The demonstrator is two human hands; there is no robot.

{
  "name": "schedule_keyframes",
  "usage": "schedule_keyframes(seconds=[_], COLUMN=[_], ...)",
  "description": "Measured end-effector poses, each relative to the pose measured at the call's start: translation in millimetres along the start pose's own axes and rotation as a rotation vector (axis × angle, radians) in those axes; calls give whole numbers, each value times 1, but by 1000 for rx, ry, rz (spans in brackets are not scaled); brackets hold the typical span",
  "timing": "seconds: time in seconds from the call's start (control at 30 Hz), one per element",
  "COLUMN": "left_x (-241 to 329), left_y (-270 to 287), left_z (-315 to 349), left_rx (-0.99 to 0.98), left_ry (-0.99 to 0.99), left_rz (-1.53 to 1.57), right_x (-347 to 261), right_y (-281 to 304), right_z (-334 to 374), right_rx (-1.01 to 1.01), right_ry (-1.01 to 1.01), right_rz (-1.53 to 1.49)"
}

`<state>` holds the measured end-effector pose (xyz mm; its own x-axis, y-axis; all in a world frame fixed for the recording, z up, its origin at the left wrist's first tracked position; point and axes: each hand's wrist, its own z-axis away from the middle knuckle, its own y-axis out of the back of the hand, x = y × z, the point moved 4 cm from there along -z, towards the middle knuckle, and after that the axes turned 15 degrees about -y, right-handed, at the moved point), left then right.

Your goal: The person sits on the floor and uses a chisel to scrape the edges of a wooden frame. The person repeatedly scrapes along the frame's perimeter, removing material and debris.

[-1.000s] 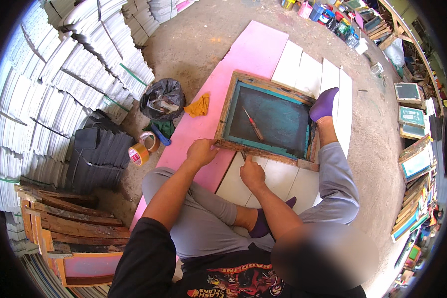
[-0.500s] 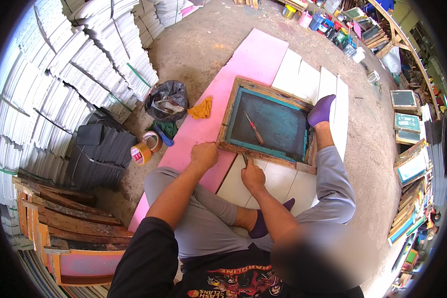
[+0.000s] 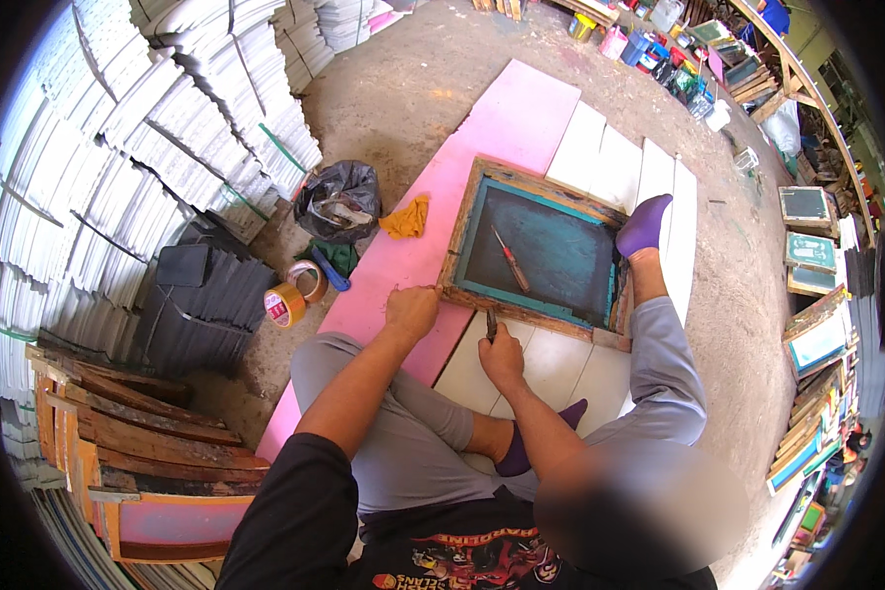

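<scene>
A wooden-framed printing screen [image 3: 539, 184] with dark mesh and a teal border lies flat before me. My left hand [image 3: 411, 313] is closed at its near left corner, fingers against the wood; whether anything small is pinched there I cannot tell. My right hand [image 3: 501, 358] is wrapped round a dark hand tool [image 3: 492, 324], its upper end at the frame's near edge. The tool's exact kind is unclear. On the mesh rests a screwdriver [image 3: 516, 275] with a red handle. My purple-socked foot [image 3: 644, 224] presses against the frame's right side.
The frame lies on a pink board [image 3: 521, 98] and white panels [image 3: 575, 143]. To the left are an orange cloth [image 3: 405, 217], a black plastic bag [image 3: 339, 197], tape rolls [image 3: 284, 304] and strapped white stacks [image 3: 79, 177]. More wooden frames [image 3: 157, 442] stand lower left.
The view has shifted slightly. My right hand and its tool sit a little lower against the frame's near edge, showing more of the tool. My left hand keeps its place at the corner.
</scene>
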<state>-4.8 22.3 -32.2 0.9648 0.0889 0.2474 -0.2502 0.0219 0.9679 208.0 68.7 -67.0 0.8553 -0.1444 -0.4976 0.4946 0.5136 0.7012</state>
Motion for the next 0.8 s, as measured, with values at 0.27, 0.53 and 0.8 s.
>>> schedule_keyframes(seconds=[0.27, 0.53, 0.8], left_x=[-1, 2, 7], left_y=[-1, -3, -6], left_z=[2, 0, -3], left_rx=[-23, -175, -48], left_ry=[-21, 10, -47], left_rz=[-51, -67, -30], right_x=[-14, 0, 0], right_y=[-12, 23, 35], right_z=[18, 0, -7], right_rx=[-576, 76, -55], right_ry=[-321, 76, 113], right_rz=[-991, 430, 311])
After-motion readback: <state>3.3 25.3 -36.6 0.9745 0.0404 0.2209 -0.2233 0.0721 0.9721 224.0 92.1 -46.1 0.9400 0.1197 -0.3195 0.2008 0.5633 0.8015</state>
